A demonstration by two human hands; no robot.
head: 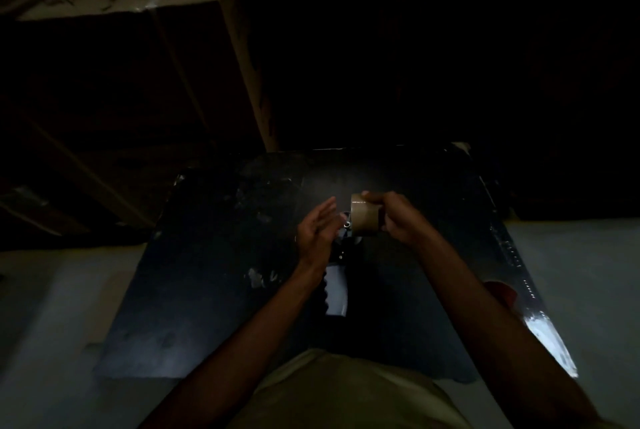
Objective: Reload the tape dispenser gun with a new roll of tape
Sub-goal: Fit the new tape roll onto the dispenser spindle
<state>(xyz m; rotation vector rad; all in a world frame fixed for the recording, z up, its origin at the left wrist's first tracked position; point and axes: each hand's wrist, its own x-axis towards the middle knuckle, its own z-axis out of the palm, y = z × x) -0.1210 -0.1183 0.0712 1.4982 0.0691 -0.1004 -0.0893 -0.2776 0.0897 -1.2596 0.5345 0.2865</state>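
Brown packing tape, a full roll [364, 215], is sitting in my right hand [401, 219], which is pinching it by its outer band, thumb over the top and fingers wrapping the far side and underneath. I am holding it above a dark, scuffed table [214, 276] in very dim light. The roll is turned on edge, its open side facing left toward my other hand.

My left hand [317, 232] is hovering just beside the roll with the fingers spread loosely and the palm turned toward it, gripping nothing that I can make out. Between the two hands, the upper part of the tape dispenser gun [337, 276] is showing as a few small metal glints directly below the roll; whether the roll is touching the gun's hub is too dark to tell. The gun's pale handle, with its wavy finger grips along the left edge, is lying on the table and pointing back toward my body, partly under my left wrist.

Large cardboard boxes [194, 57] are standing behind the table on the left. A reddish object [502, 291] is resting near the table's right edge, too dim to identify.
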